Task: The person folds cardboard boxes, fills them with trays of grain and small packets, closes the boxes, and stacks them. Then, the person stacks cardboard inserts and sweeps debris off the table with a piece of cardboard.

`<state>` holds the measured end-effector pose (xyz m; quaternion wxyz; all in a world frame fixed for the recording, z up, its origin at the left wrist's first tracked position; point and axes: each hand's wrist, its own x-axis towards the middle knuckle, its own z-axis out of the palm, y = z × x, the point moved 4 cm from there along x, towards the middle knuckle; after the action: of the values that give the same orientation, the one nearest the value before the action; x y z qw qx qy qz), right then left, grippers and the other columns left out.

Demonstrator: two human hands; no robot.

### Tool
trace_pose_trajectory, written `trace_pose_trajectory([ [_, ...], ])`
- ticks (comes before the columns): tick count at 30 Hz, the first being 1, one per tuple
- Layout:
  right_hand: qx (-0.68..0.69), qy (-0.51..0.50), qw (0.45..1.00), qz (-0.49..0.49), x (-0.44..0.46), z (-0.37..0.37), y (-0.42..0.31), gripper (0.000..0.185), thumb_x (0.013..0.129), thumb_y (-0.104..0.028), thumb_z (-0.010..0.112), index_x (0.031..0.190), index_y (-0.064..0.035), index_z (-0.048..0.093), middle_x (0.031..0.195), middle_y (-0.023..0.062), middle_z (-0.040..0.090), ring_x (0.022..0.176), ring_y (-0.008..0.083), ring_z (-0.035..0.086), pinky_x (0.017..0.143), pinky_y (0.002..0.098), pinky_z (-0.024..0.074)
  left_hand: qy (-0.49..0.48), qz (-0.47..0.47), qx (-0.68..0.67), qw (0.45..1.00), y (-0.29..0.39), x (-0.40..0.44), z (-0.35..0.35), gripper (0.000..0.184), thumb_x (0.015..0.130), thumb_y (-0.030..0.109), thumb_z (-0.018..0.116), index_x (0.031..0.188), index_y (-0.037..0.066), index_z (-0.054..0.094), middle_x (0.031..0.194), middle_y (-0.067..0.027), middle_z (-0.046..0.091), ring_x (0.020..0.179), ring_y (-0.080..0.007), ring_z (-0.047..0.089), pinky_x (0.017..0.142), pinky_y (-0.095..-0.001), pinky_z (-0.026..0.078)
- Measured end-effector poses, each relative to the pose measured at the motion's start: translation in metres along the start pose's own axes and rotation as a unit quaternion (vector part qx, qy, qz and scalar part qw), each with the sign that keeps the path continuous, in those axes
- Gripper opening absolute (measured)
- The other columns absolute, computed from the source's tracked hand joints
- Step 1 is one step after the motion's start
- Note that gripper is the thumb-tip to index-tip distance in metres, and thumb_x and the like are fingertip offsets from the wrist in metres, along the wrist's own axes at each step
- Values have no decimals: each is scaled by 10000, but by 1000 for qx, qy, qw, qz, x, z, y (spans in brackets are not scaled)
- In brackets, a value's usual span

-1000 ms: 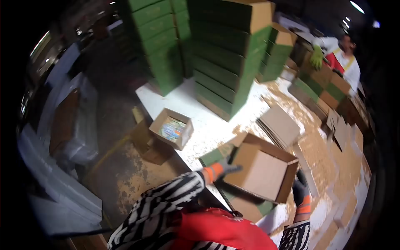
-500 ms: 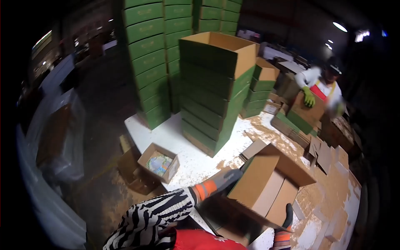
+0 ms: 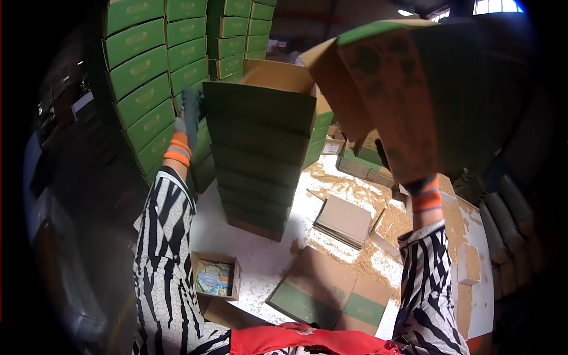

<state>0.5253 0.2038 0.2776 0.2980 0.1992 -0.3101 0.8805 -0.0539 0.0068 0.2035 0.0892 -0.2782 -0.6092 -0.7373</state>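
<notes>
My right hand (image 3: 421,184), in a grey glove with an orange cuff, grips an open green and brown cardboard box (image 3: 387,106) from below and holds it raised. The box covers most of its fingers. My left hand (image 3: 190,115), gloved alike, is stretched upward with its fingers extended at the left side of a tall stack of green boxes (image 3: 257,160). Whether it touches the stack I cannot tell. An open box tops that stack. On the table below me lie flattened green and brown boxes (image 3: 316,284).
More green boxes (image 3: 142,71) rise in tall columns behind on the left. A small carton (image 3: 235,278) holding printed papers sits at the table's near left edge. A pile of cardboard sheets (image 3: 346,216) and scattered sawdust-like bits cover the white table (image 3: 254,254). Filled sacks (image 3: 509,207) stand at right.
The open box has gone from low over the table to high on the right, in my right hand. My left hand has left it and moved up beside the stack. The view has shifted.
</notes>
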Motion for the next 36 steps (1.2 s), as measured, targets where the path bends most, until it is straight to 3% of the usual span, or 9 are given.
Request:
trace_pose_trajectory([
  [8,-270,-115,946,140,174,16,81,374,931,-221,439,1278,-84,470,1268,111,531,1126,270,519,951,395,432,-33,57,-52,996,-1,-15,30,442,967,170,456,1363,-13,383,1343,-118,474,1207,-221,470,1053,-318,331],
  [11,-426,-60,895,120,209,-16,85,374,937,-279,460,1243,-68,506,1185,87,585,1035,231,565,854,363,486,-178,175,-420,872,-34,-4,89,430,964,146,457,1357,-15,391,1345,-117,475,1218,-226,467,1058,-325,330],
  [13,-518,-29,849,99,227,-41,89,368,951,-313,445,1213,-70,533,1143,80,597,983,216,572,822,344,490,-36,114,43,992,25,-40,67,573,931,272,542,1379,-24,340,1399,-203,407,1299,-292,390,1062,-323,297],
  [15,-375,5,920,111,231,-51,99,337,949,-309,439,1144,-67,571,1056,77,618,897,195,578,763,329,495,7,104,-182,978,46,-44,79,562,905,290,568,1352,1,389,1354,-209,456,1283,-338,404,1033,-340,339],
  [20,-658,198,726,3,227,-60,54,346,960,-307,440,1109,-29,583,996,72,626,815,195,589,714,323,498,14,41,-28,999,80,-62,48,526,905,314,553,1322,19,426,1291,-223,504,1198,-364,478,975,-385,402],
  [23,-632,132,760,-72,210,-64,87,391,970,-251,438,1229,36,500,1166,93,576,951,172,565,809,284,475,-21,-24,32,999,85,-67,33,525,896,273,565,1331,23,410,1257,-245,513,1151,-385,501,954,-404,413],
  [30,-637,325,698,-33,-103,-63,142,482,969,-214,478,1376,17,361,1383,150,423,1251,224,426,1027,345,361,-28,147,40,988,73,-229,-1,601,876,182,585,1386,-4,326,1326,-248,442,1193,-404,444,1002,-434,353],
  [34,-753,548,361,51,-418,-178,109,504,932,-219,532,1332,55,394,1317,172,470,1214,242,454,1036,350,341,-281,37,294,913,-11,-473,-6,840,852,502,552,1370,-93,261,1381,-310,316,1289,-453,298,1090,-482,230],
  [36,-707,588,362,152,-486,-173,147,491,919,-216,547,1314,44,415,1281,167,490,1186,239,470,1019,358,349,-335,-208,420,818,-79,-576,-10,910,802,616,516,1337,-95,328,1376,-307,321,1281,-424,310,1082,-469,225],
])
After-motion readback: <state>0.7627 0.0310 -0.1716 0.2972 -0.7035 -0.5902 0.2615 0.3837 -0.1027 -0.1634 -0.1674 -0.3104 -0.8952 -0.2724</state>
